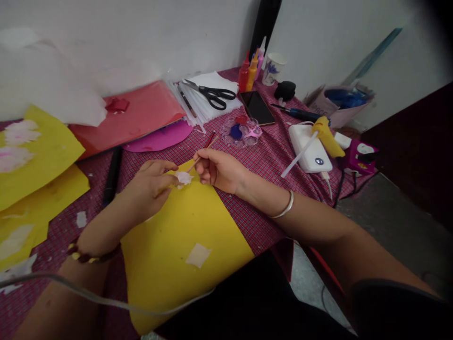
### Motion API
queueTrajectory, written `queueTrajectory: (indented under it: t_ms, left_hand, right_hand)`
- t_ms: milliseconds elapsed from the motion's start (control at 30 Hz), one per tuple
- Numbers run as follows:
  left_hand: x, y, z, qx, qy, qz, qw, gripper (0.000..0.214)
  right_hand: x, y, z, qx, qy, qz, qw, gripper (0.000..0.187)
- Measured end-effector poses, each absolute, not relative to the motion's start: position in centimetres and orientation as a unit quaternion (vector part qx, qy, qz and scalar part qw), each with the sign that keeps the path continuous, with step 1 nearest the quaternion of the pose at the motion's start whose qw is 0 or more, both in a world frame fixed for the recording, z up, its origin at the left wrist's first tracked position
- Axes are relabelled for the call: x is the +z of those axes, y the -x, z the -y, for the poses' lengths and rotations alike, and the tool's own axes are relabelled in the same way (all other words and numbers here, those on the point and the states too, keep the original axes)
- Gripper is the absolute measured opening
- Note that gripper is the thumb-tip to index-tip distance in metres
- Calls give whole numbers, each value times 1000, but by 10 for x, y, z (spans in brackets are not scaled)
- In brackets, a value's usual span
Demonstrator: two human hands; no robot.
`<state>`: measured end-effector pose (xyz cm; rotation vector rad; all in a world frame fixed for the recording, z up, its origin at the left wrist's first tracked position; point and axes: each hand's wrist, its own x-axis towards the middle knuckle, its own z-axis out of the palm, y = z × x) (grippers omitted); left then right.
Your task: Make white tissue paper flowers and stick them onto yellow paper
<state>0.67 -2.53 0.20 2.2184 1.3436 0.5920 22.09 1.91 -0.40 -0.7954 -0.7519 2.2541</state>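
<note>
My right hand (210, 167) pinches a thin paintbrush (201, 157), its tip at a small white paper flower (183, 177) with a faint pink tint. The flower lies near the far edge of a yellow sheet (170, 231). Fingers stretched out, my left hand (155, 182) rests beside the flower with its fingertips touching it. Nearer to me on the same sheet is a pale diamond-shaped paper piece (198, 255). Just beyond my right hand sits a clear flower-shaped palette (241, 131) with blue, red and pink paint in its wells.
Black scissors (211, 92) lie on white papers beyond my hands. Paint bottles (249, 71), a paper cup (273, 69) and a phone (257, 107) are at the back. A white power bank (310, 148) stands right. Yellow sheets with paper flowers (21, 132) lie left; a cable (88, 296) crosses in front.
</note>
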Motion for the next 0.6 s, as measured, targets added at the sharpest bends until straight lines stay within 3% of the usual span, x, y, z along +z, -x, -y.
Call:
queueTrajectory:
  t_ms: [133, 400, 600]
  left_hand:
    - [-4, -15, 23, 242, -790, -507, 247, 4]
    - [-7, -18, 22, 224, -773, -563, 190, 14]
    - [7, -9, 27, 204, -767, -546, 268, 22]
  right_hand:
    - [-7, -221, -22, 835, 315, 316, 321, 22]
    - [-9, -217, -16, 720, 312, 482, 389, 18]
    - [-6, -216, -7, 656, 286, 584, 382, 14]
